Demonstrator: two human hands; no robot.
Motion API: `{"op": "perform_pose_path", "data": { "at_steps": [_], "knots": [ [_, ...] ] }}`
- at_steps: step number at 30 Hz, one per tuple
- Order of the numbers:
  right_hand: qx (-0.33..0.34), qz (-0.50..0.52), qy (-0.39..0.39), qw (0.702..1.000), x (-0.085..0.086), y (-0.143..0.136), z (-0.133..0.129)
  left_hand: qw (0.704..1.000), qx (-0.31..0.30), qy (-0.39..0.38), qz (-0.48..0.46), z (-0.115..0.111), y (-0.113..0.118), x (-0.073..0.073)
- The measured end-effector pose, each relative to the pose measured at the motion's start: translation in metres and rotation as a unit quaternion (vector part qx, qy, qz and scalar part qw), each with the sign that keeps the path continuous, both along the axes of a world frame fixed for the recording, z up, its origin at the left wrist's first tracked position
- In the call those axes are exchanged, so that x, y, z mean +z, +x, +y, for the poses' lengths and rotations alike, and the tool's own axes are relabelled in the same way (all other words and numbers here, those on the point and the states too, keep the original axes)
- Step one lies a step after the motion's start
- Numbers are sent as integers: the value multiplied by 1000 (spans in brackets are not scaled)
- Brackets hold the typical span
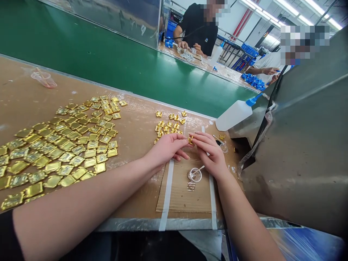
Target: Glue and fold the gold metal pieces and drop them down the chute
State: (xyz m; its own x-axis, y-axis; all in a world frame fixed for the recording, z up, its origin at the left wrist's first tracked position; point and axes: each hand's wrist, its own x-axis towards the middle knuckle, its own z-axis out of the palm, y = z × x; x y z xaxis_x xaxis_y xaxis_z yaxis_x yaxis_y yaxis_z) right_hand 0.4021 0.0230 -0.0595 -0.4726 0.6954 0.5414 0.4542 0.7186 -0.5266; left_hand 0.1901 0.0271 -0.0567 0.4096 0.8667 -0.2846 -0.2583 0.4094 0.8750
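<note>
A small gold piece (190,140) is held between the fingertips of my left hand (170,146) and my right hand (210,152), above the top of a taped cardboard sheet (182,199). Just beyond my left hand lies a group of small gold pieces (170,124). Many flat gold plates (67,145) are spread over the bench to the left. On the cardboard, below my hands, sits a small clear cup (196,175) with a cotton swab leaning in it.
A white bottle with a blue tip (235,115) stands behind my right hand. A metal panel (296,145) rises at the right. Past the green belt (108,61), two people work at another bench. A clear plastic cup (42,76) lies at the far left.
</note>
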Motion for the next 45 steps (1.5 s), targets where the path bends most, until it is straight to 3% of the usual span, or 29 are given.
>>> {"op": "perform_pose_path", "data": {
  "at_steps": [10,19,23,28,33,45],
  "knots": [
    [-18,92,-85,992,2,-1,-9,994,23,104,16,-6,3,-3],
    [49,169,-98,980,5,3,-12,986,6,168,-2,-17,2,4],
    [47,208,-128,969,4,1,-13,977,28,210,6,-22,2,7],
    [5,254,-174,951,6,-7,-14,949,34,296,101,-24,-2,4],
    [-24,272,-228,935,8,-13,-15,913,73,382,127,-20,-5,0],
    [-14,261,-337,905,2,-16,-11,823,144,491,246,-15,-9,-1]
  ]
}}
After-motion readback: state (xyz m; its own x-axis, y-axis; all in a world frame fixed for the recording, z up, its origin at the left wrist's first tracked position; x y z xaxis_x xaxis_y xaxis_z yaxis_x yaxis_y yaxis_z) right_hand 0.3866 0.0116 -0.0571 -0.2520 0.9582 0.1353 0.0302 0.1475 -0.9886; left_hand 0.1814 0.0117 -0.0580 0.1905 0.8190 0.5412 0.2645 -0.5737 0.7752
